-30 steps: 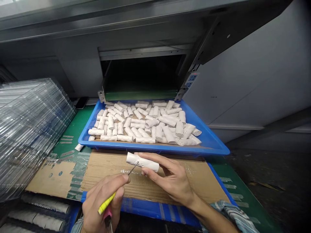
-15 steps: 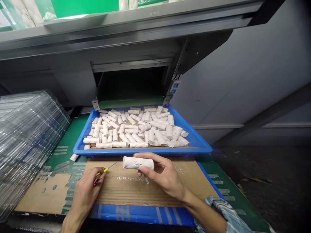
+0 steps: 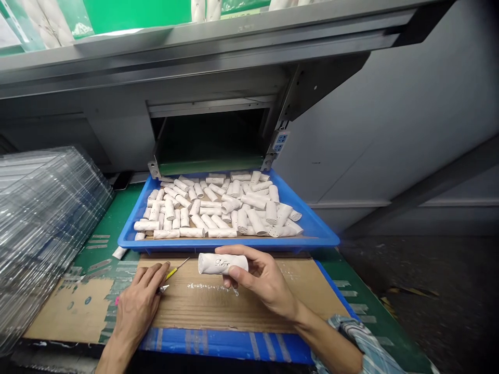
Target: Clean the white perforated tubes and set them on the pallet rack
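Observation:
My right hand (image 3: 262, 283) grips a white cylinder (image 3: 222, 264) with a script mark on its side, held level above a cardboard sheet (image 3: 218, 306). My left hand (image 3: 138, 304) lies on the cardboard with its fingers stretched out flat. Under and beside those fingers rests a thin tool with a yellow handle and metal tip (image 3: 176, 270); a pink end shows at the hand's left. Behind the cardboard a blue tray (image 3: 319, 231) holds several more white cylinders (image 3: 218, 208).
A stack of clear plastic trays (image 3: 42, 223) fills the left side. A grey machine with a dark opening (image 3: 210, 137) stands behind the blue tray. A shelf runs overhead. The green bench edge and dark floor lie to the right.
My left hand has lowered the yellow tool from the cylinder to the cardboard and flattened over it. The view has tilted up, and my right hand still holds the cylinder.

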Demonstrator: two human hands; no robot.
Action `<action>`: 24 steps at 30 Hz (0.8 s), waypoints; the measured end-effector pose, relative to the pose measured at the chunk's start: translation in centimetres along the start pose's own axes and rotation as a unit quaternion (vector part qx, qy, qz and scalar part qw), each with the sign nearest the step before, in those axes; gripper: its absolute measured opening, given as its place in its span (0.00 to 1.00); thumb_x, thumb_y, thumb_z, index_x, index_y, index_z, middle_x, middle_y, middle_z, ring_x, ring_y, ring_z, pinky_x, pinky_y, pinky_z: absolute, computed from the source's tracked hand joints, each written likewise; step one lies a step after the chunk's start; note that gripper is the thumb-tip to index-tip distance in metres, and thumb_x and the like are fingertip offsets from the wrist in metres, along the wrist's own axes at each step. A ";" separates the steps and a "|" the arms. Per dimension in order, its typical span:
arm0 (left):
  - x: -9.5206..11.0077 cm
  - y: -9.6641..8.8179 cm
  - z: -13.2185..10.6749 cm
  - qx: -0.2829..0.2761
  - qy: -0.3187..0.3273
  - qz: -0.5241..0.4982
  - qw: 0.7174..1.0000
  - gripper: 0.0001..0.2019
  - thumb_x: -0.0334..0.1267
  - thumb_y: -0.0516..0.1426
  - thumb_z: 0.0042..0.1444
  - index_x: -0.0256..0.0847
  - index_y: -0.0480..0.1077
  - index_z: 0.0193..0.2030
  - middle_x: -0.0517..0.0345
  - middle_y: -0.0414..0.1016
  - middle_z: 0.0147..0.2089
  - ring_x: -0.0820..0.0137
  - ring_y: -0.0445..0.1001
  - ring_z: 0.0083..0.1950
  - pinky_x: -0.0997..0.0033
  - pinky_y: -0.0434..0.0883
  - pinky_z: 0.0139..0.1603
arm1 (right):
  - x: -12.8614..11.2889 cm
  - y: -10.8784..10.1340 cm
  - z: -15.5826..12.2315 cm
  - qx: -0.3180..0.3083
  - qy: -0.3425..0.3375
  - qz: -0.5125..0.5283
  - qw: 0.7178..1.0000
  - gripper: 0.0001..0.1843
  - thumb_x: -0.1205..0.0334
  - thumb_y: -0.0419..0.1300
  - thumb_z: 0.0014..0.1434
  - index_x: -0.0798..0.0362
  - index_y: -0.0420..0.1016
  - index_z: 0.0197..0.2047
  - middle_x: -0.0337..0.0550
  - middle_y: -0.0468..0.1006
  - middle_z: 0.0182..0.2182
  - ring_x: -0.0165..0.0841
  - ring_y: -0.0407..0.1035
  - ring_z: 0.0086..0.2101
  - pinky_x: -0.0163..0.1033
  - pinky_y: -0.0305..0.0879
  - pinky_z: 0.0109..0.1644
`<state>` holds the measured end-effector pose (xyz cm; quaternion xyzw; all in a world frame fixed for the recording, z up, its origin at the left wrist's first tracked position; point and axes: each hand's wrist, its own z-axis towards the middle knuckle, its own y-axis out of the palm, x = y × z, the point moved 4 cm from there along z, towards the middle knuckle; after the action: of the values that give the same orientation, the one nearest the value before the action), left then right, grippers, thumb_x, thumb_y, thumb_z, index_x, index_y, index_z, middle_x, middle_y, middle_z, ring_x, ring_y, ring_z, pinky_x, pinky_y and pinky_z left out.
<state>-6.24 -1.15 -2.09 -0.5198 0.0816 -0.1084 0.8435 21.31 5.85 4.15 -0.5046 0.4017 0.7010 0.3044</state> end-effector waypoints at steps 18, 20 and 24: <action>4.0 -6.9 6.8 -0.054 -0.034 -0.399 0.915 0.13 0.40 0.43 0.78 0.45 0.67 0.47 0.53 0.75 0.45 0.66 0.77 0.45 0.68 0.74 0.47 | 0.9 0.0 0.2 -0.095 -0.035 -0.008 0.995 0.21 0.51 0.70 0.66 0.45 0.83 0.60 0.51 0.80 0.54 0.42 0.79 0.48 0.50 0.76 0.57; 4.3 -7.1 7.4 -0.063 -0.025 -0.378 0.923 0.13 0.43 0.44 0.79 0.45 0.68 0.55 0.55 0.77 0.42 0.66 0.78 0.41 0.68 0.73 0.44 | 0.9 -0.3 0.3 -0.081 -0.047 -0.057 0.994 0.21 0.49 0.71 0.65 0.46 0.85 0.58 0.52 0.82 0.54 0.45 0.77 0.52 0.53 0.74 0.61; 5.1 -8.0 7.9 -0.082 -0.011 -0.355 0.931 0.14 0.47 0.44 0.79 0.45 0.67 0.57 0.57 0.79 0.42 0.65 0.77 0.39 0.67 0.70 0.39 | 0.5 -0.2 0.4 -0.056 -0.092 -0.096 0.990 0.17 0.54 0.71 0.66 0.44 0.85 0.57 0.51 0.84 0.52 0.44 0.78 0.52 0.54 0.74 0.62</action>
<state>-0.10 0.76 8.42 -0.5837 -0.1093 -0.3878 0.7049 21.17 6.31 3.70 -0.4901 0.2821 0.7336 0.3770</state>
